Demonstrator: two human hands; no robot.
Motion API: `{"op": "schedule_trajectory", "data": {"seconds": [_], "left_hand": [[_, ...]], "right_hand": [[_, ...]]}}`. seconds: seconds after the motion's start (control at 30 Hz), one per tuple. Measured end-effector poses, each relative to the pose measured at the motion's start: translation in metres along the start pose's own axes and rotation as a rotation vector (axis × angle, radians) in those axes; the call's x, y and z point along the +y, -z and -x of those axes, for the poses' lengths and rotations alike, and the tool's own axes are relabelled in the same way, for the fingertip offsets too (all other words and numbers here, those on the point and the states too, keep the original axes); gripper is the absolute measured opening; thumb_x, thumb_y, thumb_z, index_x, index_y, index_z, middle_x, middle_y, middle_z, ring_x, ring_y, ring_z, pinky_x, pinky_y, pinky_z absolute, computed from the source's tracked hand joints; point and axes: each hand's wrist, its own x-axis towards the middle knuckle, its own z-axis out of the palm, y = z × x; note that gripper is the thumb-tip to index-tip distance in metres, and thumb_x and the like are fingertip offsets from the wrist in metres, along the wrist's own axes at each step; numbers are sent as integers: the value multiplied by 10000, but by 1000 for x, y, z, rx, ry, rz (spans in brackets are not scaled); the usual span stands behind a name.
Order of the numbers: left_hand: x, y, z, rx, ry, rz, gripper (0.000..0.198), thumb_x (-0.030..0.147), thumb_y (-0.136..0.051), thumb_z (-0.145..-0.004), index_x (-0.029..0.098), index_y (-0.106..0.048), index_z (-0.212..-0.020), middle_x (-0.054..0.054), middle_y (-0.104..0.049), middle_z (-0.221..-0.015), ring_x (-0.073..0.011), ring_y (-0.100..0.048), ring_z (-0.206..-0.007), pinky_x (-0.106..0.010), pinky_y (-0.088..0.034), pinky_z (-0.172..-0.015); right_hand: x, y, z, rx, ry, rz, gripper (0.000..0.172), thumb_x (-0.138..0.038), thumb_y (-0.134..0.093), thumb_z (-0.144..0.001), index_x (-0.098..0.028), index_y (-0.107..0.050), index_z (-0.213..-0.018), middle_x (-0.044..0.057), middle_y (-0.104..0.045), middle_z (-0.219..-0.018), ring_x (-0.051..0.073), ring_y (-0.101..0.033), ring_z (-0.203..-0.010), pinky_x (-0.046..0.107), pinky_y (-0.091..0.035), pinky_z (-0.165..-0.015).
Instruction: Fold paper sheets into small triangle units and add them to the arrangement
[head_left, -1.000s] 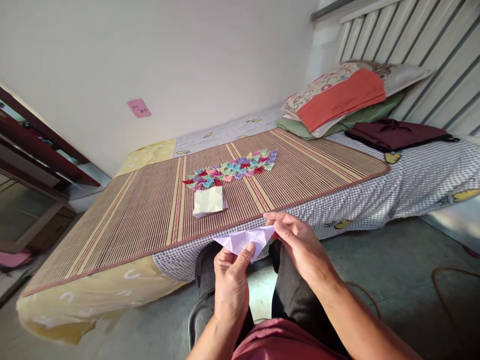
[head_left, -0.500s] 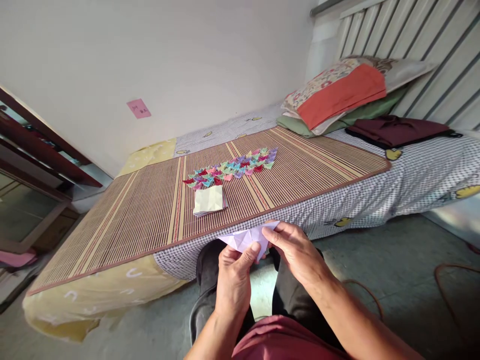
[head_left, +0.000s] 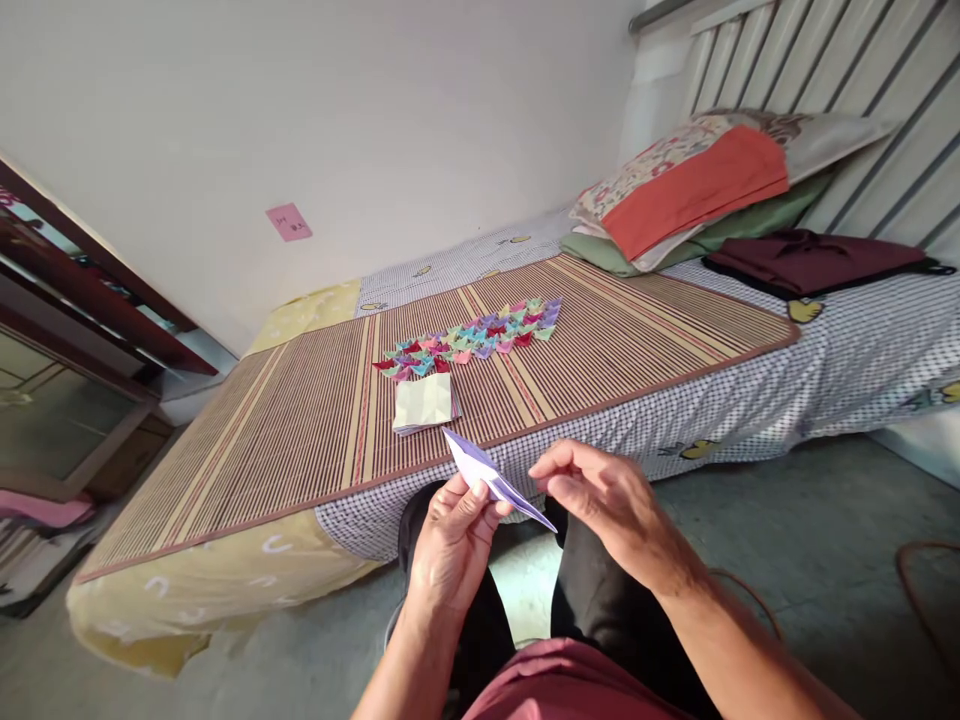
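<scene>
Your left hand point(head_left: 452, 535) pinches a folded lilac paper point(head_left: 474, 467), covering part, before the near edge of the bed point(head_left: 750, 410); your right hand point(head_left: 606, 495), loosely spread, hovers beside it. On the mat point(head_left: 292, 440), a paper stack point(head_left: 422, 400) has indistinct lower sheets.

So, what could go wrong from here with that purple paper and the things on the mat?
Only the left hand grips the purple paper, so it might slip or open up while the right hand is off it.

The stack of creased paper sits near the front edge of the mat, so a stray knock could perhaps scatter it.
</scene>
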Motion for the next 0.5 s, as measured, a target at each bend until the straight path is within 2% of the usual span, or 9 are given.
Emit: {"op": "schedule_trajectory", "data": {"seconds": [0.1, 0.23, 0.37, 0.5], "left_hand": [[1, 5, 2, -124, 29, -72, 272, 273, -1010, -691, 112, -853, -845, -29, -779, -770, -97, -705, -666, -179, -628, -688], [-1, 7, 3, -240, 30, -141, 232, 305, -940, -798, 141, -873, -947, -49, -797, -797, -128, -719, -689, -214, -626, -711], [-2, 7, 4, -293, 14, -226, 250, 358, -907, -835, 157, -879, -981, -60, -797, -784, -164, -731, -689, -272, -633, -743], [-2, 10, 2, -310, -7, -326, 259, 402, -895, -845, 156, -872, -922, -60, -792, -770, -165, -730, -678, -265, -623, -727]], "right_hand": [[-6, 0, -5, 34, -32, -41, 272, -445, -656, -1020, -208, -735, -914, 13, -707, -795, 162, -649, -744, 269, -517, -681], [-12, -9, -11, -61, -95, -132, 241, -409, -686, -997, -180, -744, -950, 19, -735, -787, 151, -689, -697, 244, -537, -634], [-13, -14, -13, -114, -133, -117, 217, -346, -657, -981, -160, -752, -919, 15, -726, -723, 138, -670, -616, 221, -498, -542], [-9, -11, -12, -107, -158, -71, 164, -232, -600, -924, -164, -746, -893, 6, -712, -709, 131, -629, -607, 222, -475, -542]]}}
